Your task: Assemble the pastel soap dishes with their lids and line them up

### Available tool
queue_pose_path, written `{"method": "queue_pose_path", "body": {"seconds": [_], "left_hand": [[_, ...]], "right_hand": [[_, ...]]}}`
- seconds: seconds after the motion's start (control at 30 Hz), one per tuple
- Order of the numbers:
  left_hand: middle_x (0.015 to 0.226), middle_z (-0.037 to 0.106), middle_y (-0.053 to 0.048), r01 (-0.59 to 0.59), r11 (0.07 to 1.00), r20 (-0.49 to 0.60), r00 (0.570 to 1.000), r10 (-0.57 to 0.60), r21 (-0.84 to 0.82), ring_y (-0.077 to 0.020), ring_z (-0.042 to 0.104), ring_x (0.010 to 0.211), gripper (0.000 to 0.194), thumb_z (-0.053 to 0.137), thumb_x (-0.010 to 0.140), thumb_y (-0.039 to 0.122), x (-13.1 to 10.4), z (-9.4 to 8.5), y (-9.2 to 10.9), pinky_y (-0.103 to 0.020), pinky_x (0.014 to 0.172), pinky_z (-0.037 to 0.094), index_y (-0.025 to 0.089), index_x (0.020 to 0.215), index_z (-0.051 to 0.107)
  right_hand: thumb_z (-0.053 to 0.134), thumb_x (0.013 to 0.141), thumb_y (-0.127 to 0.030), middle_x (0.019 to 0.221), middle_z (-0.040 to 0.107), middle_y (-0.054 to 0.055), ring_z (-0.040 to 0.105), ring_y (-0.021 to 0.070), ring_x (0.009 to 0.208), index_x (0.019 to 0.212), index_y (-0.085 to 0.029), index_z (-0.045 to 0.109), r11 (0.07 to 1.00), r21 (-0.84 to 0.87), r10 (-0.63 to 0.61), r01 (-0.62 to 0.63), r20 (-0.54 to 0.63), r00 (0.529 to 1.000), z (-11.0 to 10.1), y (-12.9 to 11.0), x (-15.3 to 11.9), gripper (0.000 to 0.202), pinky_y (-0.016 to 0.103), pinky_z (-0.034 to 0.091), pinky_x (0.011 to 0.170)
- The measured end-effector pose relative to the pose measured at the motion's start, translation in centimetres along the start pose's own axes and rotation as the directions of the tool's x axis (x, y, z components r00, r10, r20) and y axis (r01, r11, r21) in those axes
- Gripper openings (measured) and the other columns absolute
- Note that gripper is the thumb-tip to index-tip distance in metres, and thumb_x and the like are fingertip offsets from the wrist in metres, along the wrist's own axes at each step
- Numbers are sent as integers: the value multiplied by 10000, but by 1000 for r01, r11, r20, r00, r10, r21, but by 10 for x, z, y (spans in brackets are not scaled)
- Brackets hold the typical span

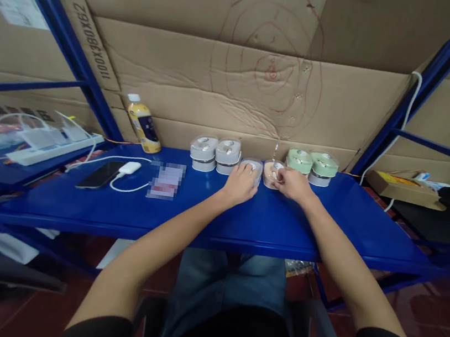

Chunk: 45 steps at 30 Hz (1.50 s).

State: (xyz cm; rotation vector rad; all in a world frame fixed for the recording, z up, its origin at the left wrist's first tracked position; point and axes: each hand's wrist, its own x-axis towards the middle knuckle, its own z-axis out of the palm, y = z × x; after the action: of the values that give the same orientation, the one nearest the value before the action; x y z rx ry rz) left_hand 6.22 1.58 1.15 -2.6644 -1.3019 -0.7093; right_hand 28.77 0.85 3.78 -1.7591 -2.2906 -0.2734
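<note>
While your left hand (240, 184) cups grey case (253, 168), fingers curled on it, right hand (293, 185) pinches pink case (271, 173); both at bench (267, 224) centre, mid-row. Step looks like lining up; next likely needs steady slide.

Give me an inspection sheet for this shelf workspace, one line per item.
Surface: blue metal shelf, bare in front.
Job's things: grey case under left hand; pink case at right hand; grey cases and green cases stacked behind.
Clutter: bottle, phone.
Fingers: both hands rest on cases; grip unclear.
Cables: white charger cable, power strip.
Surroundings: cardboard backing, blue frame.
</note>
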Motion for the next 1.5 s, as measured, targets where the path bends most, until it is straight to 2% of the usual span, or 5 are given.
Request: {"method": "queue_pose_path", "body": {"seconds": [0.43,0.73,0.97,1.23,1.5], "left_hand": [[1308,638,-300,361,931,-52,932,-358,58,-522,678,1138,722,715,904,561,-26,0,9,-579,928,550,99,1441,576],[1335,655,-146,153,940,173,980,-103,-305,-401,697,1196,844,794,794,448,-29,-13,-45,-543,1079,537,267,1579,540],[1471,620,-203,-8,824,97,992,76,-566,-423,597,1395,1113,959,638,517,-24,-4,-52,-581,1201,454,178,1574,461],[1502,592,-227,3,778,97,992,75,-628,-432,588,1411,1381,1008,576,554,-26,2,-59,-624,1216,423,189,1692,281],[1388,599,-128,-73,844,143,974,174,-532,-362,617,1350,476,758,887,608,-29,-8,-47,-539,1238,440,259,1203,834]], "right_hand": [[595,1046,-406,1285,787,181,737,330,1186,1247,-150,735,998,16,-62,62,52,997,14,-9,4,354,396,549,922],[545,1055,-412,1222,808,144,753,307,1130,1250,-183,754,962,255,-74,102,-117,990,17,-12,3,367,425,568,969],[865,757,-717,1589,572,229,557,410,1463,1610,-179,513,827,431,-362,360,-82,929,20,-27,-6,1068,575,455,1214],[806,843,-668,1349,733,178,713,345,1185,1504,-168,602,815,525,-239,247,-85,967,14,-19,-5,853,514,558,1061],[462,1065,-636,1306,771,156,732,322,1161,1405,-178,646,782,620,153,-66,-88,984,-1,20,-2,599,451,562,1015]]}}
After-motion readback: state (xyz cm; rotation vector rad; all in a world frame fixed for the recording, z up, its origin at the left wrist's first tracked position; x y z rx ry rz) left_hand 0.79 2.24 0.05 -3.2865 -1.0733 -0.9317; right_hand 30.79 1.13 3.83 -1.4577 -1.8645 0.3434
